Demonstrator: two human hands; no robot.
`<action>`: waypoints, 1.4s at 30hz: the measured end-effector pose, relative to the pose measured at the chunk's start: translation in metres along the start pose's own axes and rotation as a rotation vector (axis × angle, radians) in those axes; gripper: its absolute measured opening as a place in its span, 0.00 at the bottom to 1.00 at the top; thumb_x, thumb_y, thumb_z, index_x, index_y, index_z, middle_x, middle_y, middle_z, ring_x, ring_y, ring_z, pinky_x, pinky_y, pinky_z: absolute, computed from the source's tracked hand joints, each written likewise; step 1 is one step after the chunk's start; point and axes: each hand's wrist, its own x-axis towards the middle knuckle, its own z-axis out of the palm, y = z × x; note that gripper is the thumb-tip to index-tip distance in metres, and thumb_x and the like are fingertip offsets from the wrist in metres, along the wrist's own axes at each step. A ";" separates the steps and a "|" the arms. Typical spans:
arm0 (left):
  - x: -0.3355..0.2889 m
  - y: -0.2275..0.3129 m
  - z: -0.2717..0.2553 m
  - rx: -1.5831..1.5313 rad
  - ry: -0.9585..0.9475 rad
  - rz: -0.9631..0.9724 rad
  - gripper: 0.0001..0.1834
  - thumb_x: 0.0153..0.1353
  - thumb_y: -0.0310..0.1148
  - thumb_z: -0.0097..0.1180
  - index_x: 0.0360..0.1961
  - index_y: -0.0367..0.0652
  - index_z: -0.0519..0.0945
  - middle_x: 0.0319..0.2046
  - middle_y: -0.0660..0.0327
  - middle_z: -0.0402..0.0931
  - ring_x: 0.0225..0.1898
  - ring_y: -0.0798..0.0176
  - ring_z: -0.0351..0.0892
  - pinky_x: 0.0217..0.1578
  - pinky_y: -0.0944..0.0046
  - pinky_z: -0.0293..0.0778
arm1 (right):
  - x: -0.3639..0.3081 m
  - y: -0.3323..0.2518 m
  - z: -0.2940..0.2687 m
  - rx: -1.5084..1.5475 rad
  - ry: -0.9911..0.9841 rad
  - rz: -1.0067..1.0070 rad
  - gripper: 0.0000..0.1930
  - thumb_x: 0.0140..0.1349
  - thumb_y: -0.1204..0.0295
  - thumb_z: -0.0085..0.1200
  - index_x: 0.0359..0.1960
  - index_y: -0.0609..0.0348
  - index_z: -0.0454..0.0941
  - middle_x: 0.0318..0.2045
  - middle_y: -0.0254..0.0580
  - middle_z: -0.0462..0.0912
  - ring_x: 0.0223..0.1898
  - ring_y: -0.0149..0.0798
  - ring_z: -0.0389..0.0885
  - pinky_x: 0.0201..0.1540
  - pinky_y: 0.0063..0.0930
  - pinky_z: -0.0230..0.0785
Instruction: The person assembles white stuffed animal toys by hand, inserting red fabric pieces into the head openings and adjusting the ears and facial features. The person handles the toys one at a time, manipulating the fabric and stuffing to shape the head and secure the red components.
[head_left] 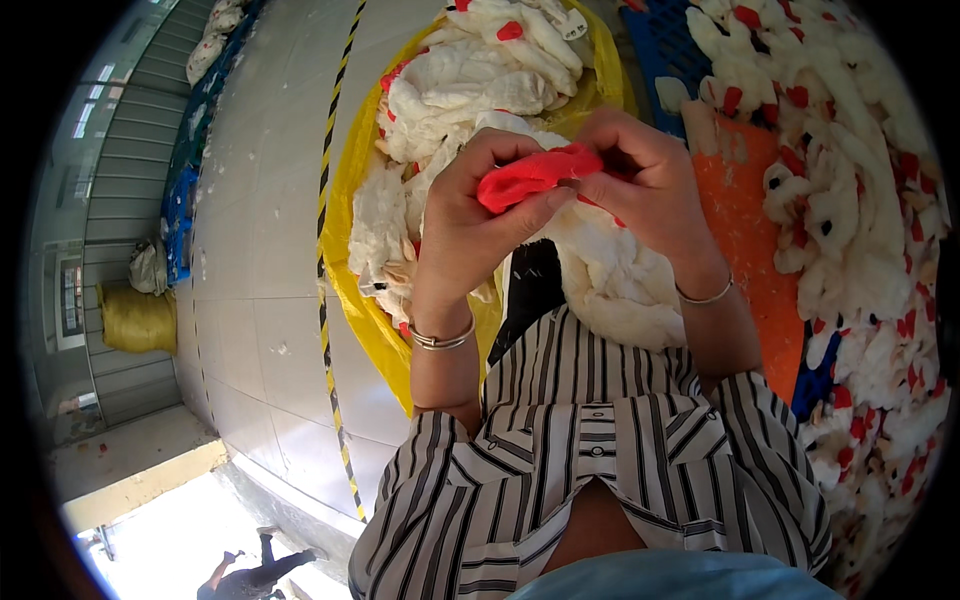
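Observation:
Both my hands grip a small red plush fabric piece point(535, 178) in front of my chest. My left hand point(462, 205) pinches its left end between thumb and fingers. On the other end, my right hand point(650, 175) has its thumb and bent fingers closed. Below them an unstuffed white plush skin point(622, 275) drapes over my lap; whether the red piece is joined to it I cannot tell. A heap of similar white plush skins with red parts point(470, 85) fills the open yellow bag point(345, 240) just beyond my hands.
On my right stand an orange board point(745, 225) and a blue plastic crate point(662, 45), beside a large pile of white and red plush skins point(850, 220). Black-and-yellow tape point(325, 190) lines the floor at left. A yellow sack point(138, 318) sits by the wall. A person point(262, 578) shows at lower left.

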 end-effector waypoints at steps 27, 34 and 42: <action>-0.006 -0.029 -0.114 -0.311 0.783 0.323 0.07 0.66 0.21 0.48 0.37 0.40 0.80 0.38 0.61 0.81 0.39 0.69 0.79 0.42 0.69 0.77 | 0.073 0.053 -0.156 0.067 0.618 0.178 0.19 0.68 0.59 0.52 0.21 0.55 0.70 0.20 0.26 0.67 0.24 0.23 0.62 0.30 0.18 0.56; -0.043 0.021 -0.117 -0.297 0.600 0.246 0.08 0.67 0.21 0.45 0.40 0.40 0.78 0.38 0.59 0.79 0.33 0.66 0.80 0.27 0.68 0.78 | 0.082 0.006 -0.163 0.058 0.514 0.252 0.18 0.70 0.59 0.50 0.23 0.54 0.67 0.24 0.27 0.66 0.29 0.24 0.63 0.35 0.20 0.57; -0.029 0.069 -0.123 -0.529 0.358 0.363 0.10 0.69 0.23 0.41 0.45 0.38 0.75 0.43 0.55 0.78 0.35 0.59 0.83 0.26 0.63 0.83 | 0.021 0.103 -0.194 -0.030 0.255 0.486 0.14 0.70 0.58 0.49 0.41 0.57 0.69 0.38 0.35 0.70 0.43 0.30 0.67 0.48 0.22 0.59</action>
